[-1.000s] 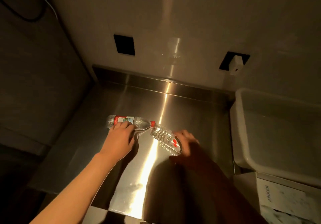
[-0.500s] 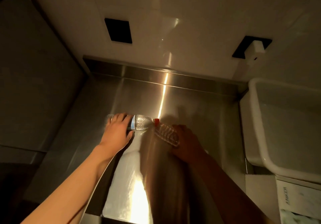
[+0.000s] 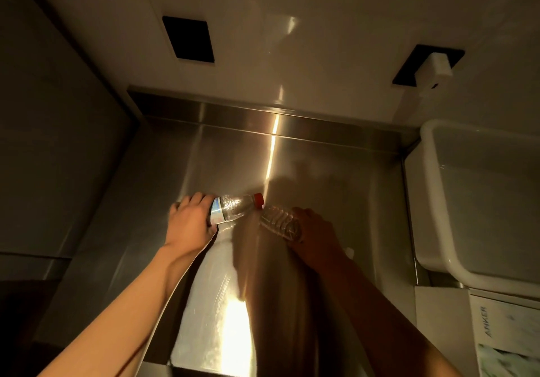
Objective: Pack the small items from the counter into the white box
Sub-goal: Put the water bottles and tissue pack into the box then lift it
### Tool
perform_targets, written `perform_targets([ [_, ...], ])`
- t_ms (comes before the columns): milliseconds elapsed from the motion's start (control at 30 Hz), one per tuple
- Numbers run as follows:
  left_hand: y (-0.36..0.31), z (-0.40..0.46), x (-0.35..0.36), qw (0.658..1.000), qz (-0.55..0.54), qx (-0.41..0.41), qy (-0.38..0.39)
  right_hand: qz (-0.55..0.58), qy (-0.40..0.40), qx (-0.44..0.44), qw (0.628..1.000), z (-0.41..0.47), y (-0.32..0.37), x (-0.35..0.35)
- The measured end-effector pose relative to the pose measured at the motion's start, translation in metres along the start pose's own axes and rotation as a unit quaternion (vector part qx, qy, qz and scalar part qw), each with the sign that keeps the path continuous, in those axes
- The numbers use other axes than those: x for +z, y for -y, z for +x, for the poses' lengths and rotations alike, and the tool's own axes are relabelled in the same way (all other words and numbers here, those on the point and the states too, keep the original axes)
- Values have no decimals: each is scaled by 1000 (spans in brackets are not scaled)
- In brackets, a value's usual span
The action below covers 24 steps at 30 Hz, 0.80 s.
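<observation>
Two clear plastic water bottles lie on a steel counter (image 3: 336, 172). My left hand (image 3: 191, 223) grips the left bottle (image 3: 233, 208), which has a red cap and a blue-white label, its cap pointing right. My right hand (image 3: 317, 235), in shadow, wraps around the base of the second bottle (image 3: 277, 220), whose neck points up-left toward the first bottle's cap. The white box (image 3: 438, 254) stands to the right of the counter, its inside looking bare.
A steel backsplash runs along the counter's far edge below a pale wall with two black sockets; a white plug (image 3: 434, 69) sits in the right one. A dark panel rises at the left. White cartons with printed text (image 3: 496, 330) lie below the box.
Both hands have closed around their bottles. The left bottle has rolled, its label now showing blue-white instead of red. The view has tilted and shifted slightly left.
</observation>
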State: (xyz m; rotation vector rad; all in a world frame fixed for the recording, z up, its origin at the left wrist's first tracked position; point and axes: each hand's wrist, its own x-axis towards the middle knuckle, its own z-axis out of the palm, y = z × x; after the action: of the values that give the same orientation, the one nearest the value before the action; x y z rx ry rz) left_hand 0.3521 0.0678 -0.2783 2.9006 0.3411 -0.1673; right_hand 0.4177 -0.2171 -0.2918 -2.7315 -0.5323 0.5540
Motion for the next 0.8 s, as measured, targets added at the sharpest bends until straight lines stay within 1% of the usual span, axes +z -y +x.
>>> perform_targets([
  [100, -5, -12, -1, 1000, -15, -10, 1, -3, -14, -10, 1000, -6, -3, -4],
  [233, -16, -27, -8, 999, -21, -19, -19, -9, -33, -19, 999, -14, -5, -13],
  [333, -31, -33, -20, 999, -11, -25, -35, -5, -53, -32, 998, -21, -9, -26],
  [400, -43, -37, -30, 998, -13, -27, -49, -3, -80, -39, 996, -30, -12, -37],
  [500, -64, -42, -46, 997, -16, -26, -72, -27, -116, -53, 991, -45, -24, -54],
  [600, -89, -48, -62, 995, -20, -18, -94, -5, -101, -52, 993, -62, -40, -76],
  [700, -120, -56, -74, 994, -32, -1, -106, -4, -144, -61, 988, -85, -57, -102],
  [800, -155, -64, -85, 993, -40, 25, -113, 4, -165, -69, 984, -115, -76, -127],
])
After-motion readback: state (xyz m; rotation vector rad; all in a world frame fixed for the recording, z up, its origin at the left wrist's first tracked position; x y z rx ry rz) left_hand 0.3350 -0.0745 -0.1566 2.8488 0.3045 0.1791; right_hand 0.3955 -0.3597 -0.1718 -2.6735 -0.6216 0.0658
